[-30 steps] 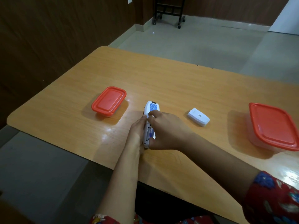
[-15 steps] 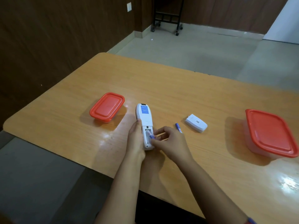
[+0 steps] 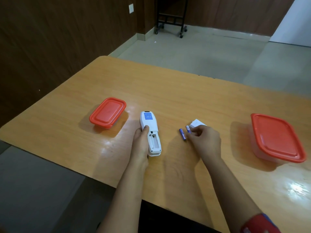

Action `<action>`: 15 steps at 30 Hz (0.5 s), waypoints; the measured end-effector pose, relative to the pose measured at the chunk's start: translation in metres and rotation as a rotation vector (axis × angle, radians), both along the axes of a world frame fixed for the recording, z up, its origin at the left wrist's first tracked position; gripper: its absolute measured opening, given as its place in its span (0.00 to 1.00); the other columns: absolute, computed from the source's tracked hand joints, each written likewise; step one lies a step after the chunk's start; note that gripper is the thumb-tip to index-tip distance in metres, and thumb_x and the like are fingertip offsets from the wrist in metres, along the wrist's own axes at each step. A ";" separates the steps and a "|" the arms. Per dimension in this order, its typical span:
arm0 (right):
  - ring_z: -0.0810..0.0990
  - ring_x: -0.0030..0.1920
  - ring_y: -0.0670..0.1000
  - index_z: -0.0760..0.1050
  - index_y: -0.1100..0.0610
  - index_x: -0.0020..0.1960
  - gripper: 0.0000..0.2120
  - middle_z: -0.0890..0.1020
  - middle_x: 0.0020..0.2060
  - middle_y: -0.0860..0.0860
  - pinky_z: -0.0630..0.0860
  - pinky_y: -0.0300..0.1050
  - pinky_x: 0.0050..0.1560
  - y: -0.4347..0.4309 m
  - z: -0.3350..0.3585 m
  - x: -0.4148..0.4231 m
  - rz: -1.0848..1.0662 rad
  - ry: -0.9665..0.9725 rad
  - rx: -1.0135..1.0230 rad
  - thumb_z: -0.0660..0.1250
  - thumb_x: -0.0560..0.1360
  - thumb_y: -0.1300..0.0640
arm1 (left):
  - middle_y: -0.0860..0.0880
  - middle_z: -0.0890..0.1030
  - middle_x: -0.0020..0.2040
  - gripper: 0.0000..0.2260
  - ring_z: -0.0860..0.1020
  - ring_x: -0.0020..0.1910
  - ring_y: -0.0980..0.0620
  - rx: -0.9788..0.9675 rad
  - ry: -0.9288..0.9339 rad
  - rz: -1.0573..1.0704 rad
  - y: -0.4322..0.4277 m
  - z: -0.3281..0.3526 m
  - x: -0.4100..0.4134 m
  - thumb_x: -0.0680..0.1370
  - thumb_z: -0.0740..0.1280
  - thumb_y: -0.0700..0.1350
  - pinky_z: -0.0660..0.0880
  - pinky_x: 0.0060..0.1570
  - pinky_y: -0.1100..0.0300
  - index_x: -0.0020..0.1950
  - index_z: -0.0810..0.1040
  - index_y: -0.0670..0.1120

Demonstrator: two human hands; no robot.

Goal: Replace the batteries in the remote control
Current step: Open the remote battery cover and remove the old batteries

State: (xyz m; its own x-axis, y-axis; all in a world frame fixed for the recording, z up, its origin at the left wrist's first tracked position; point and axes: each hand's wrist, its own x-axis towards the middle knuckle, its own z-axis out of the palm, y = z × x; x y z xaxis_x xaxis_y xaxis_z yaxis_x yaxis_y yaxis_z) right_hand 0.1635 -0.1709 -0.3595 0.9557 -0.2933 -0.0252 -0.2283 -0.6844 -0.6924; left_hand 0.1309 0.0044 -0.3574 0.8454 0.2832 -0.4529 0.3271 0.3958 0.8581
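Wooden table (image 3: pixel 168 91) | left hand (image 3: pixel 141 143) grips remote (image 3: pixel 149 121), compartment uncovered | right hand (image 3: pixel 206 142) pinches battery (image 3: pixel 188 128) beside loose battery (image 3: pixel 182 134)

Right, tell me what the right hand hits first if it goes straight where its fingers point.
Probably the loose battery lying just left of the right hand, beside the held battery its fingers pinch.

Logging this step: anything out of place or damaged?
Nothing damaged. The remote, gripped by the left hand, has its battery bay open and empty; one loose battery lies beside the right hand, which pinches a second battery. Normal here.
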 end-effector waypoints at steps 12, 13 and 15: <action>0.78 0.40 0.49 0.80 0.53 0.45 0.07 0.82 0.41 0.46 0.66 0.40 0.33 -0.006 0.004 0.001 -0.001 -0.066 -0.061 0.65 0.73 0.52 | 0.53 0.81 0.50 0.16 0.81 0.46 0.54 0.267 -0.089 -0.010 0.004 -0.001 -0.004 0.78 0.62 0.38 0.78 0.41 0.56 0.65 0.75 0.47; 0.78 0.42 0.50 0.80 0.53 0.46 0.07 0.82 0.42 0.46 0.66 0.41 0.33 -0.009 0.005 0.002 -0.016 -0.099 -0.076 0.65 0.73 0.52 | 0.53 0.81 0.51 0.17 0.81 0.46 0.55 0.291 -0.101 -0.005 0.005 -0.002 -0.004 0.78 0.62 0.37 0.77 0.42 0.57 0.66 0.74 0.46; 0.77 0.49 0.51 0.79 0.51 0.50 0.08 0.81 0.46 0.46 0.66 0.42 0.38 -0.013 0.004 0.003 -0.015 -0.146 -0.118 0.65 0.73 0.53 | 0.55 0.80 0.51 0.19 0.80 0.49 0.54 0.355 -0.115 0.004 0.005 -0.004 -0.003 0.77 0.62 0.36 0.77 0.44 0.58 0.68 0.73 0.45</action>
